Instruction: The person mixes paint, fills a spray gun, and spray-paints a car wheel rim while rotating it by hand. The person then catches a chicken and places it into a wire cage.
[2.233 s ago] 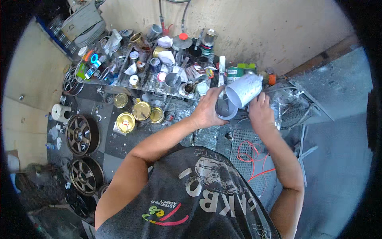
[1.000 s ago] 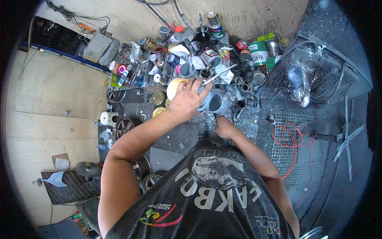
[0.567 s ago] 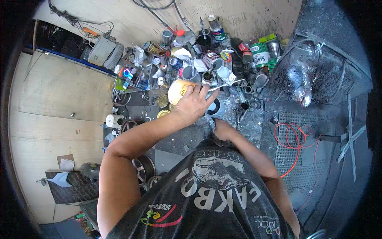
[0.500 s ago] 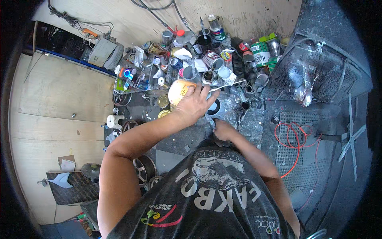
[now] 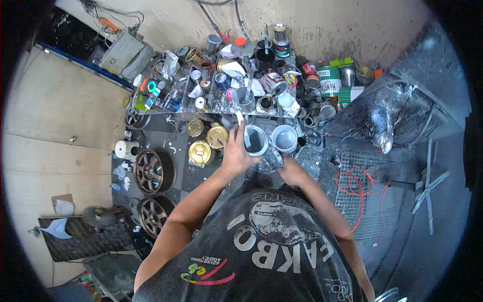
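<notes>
My left hand (image 5: 238, 151) is wrapped round a grey cup (image 5: 258, 138) at the front of the cluttered bench, with dark contents inside. A pale stir stick (image 5: 240, 117) rises from it past my fingers. My right hand (image 5: 286, 166) grips a narrow grey metallic tool (image 5: 277, 158), only partly visible and too small to identify surely. Just above that hand stands a second, lighter grey pot (image 5: 285, 136), right beside the first cup. Gold-lidded tins (image 5: 200, 152) sit low to the left of my left hand.
Crowded cans and cups (image 5: 221, 79) cover the bench. Bronze wheels (image 5: 154, 172) lie at left; an orange hose (image 5: 360, 201) lies on grating at right. A foil-wrapped object (image 5: 385, 128) sits at right; wooden panels (image 5: 70, 121) flank the left side.
My left hand has turned and moved down and left; the tilted cream container no longer shows, and the cup in that hand now stands mouth-up. My right hand moved slightly right.
</notes>
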The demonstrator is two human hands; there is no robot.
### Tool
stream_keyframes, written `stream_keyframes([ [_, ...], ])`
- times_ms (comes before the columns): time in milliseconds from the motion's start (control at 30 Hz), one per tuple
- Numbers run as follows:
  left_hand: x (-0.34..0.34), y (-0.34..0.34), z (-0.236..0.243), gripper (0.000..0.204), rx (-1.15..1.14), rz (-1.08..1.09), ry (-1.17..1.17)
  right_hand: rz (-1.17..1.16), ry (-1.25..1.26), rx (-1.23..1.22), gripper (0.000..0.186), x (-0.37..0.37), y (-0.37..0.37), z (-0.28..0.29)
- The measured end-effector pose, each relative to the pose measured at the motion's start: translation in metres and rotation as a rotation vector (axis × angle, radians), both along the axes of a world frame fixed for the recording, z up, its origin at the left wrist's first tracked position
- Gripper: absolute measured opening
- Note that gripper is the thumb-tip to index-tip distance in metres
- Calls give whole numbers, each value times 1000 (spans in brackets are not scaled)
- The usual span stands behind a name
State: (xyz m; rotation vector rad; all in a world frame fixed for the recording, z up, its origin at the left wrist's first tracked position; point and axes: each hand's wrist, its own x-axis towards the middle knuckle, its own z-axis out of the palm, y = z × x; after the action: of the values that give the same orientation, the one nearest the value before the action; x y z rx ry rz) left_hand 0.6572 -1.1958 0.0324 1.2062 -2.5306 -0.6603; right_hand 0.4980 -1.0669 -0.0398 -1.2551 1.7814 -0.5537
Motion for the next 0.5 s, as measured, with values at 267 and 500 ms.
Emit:
stream_keyframes([
  [267, 38, -41, -40, 114, 247, -37, 98, 145, 763, 199, 40, 14, -60, 29],
  [500, 50, -101, -49, 115, 359, -178, 89, 246, 1218, 126, 26, 24, -122, 37],
])
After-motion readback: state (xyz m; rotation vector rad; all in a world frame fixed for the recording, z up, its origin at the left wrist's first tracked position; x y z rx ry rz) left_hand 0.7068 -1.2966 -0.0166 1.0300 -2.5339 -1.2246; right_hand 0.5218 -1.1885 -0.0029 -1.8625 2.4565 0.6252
